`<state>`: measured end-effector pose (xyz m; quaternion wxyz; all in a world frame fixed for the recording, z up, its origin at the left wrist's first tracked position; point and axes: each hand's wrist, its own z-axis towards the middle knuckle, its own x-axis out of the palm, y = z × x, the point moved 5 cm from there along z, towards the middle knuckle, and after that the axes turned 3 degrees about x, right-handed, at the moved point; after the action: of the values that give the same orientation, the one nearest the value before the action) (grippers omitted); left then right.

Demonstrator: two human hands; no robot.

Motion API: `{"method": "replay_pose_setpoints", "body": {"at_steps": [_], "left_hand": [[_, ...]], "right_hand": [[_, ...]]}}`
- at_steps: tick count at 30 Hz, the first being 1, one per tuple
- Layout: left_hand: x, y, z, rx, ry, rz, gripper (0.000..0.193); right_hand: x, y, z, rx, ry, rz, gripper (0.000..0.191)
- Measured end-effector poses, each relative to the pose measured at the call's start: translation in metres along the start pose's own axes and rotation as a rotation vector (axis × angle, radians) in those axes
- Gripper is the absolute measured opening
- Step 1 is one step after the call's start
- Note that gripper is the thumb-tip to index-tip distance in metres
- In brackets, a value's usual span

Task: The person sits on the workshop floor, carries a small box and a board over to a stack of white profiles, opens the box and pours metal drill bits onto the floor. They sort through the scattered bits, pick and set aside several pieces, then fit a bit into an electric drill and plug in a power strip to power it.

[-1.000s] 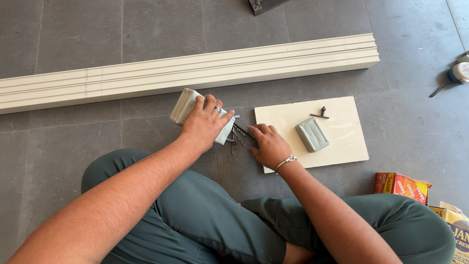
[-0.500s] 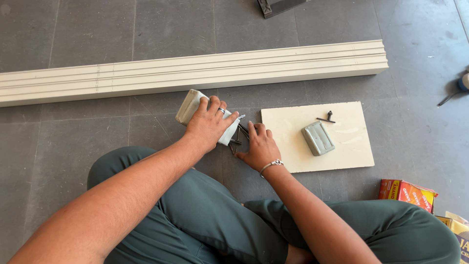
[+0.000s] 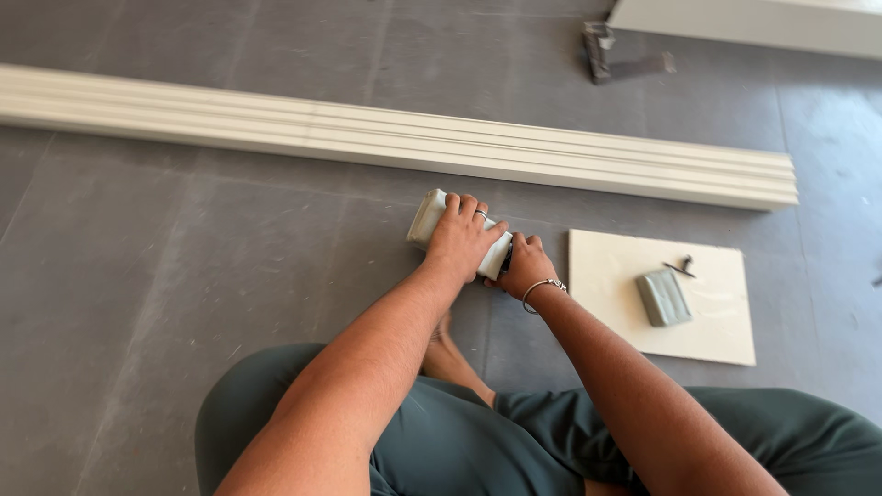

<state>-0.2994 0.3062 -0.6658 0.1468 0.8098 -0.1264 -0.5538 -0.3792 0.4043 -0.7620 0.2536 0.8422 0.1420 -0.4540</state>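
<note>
My left hand (image 3: 462, 241) lies over a short pale block (image 3: 428, 217) on the grey floor and grips it from above. My right hand (image 3: 524, 264), with a bracelet on the wrist, presses against the block's right end; its fingers are curled and whatever they hold is hidden. Right of my hands a cream board (image 3: 707, 326) lies flat, with a small grey metal piece (image 3: 663, 297) and dark screws (image 3: 682, 266) on it.
A long cream moulded profile (image 3: 386, 140) runs across the floor beyond my hands. A dark metal bracket (image 3: 602, 48) and another pale profile (image 3: 763, 20) lie at the top right. My crossed legs in green trousers (image 3: 459, 450) fill the foreground.
My right hand has moved left from the board's edge up against the block's end. The loose dark screws seen between my hands are now hidden. The view has shifted.
</note>
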Motion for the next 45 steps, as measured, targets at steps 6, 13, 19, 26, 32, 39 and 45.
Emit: {"method": "replay_pose_setpoints", "body": {"at_steps": [6, 13, 19, 26, 32, 39, 45], "left_hand": [[0.050, 0.070, -0.060, -0.089, 0.066, 0.015, 0.099], [0.131, 0.158, -0.175, -0.258, 0.163, 0.002, 0.101], [0.190, 0.170, -0.319, -0.369, 0.291, -0.034, 0.103], [0.222, 0.161, -0.400, -0.342, 0.417, 0.152, 0.076], [0.216, 0.161, -0.407, -0.403, 0.262, 0.151, 0.069], [0.191, 0.172, -0.388, -0.294, 0.330, 0.208, 0.078], [0.187, 0.175, -0.399, -0.371, 0.259, 0.129, 0.067]], "right_hand": [[0.016, 0.098, 0.017, -0.250, -0.091, -0.019, 0.079], [0.086, 0.287, 0.002, -0.544, 0.024, -0.164, 0.083], [0.179, 0.379, -0.084, -0.695, 0.109, 0.016, 0.075], [0.220, 0.418, -0.143, -0.861, 0.290, 0.118, 0.082], [0.217, 0.409, -0.134, -0.898, 0.308, 0.131, 0.081], [0.217, 0.397, -0.133, -0.892, 0.262, 0.159, 0.069], [0.215, 0.398, -0.126, -0.911, 0.265, 0.109, 0.076]]}}
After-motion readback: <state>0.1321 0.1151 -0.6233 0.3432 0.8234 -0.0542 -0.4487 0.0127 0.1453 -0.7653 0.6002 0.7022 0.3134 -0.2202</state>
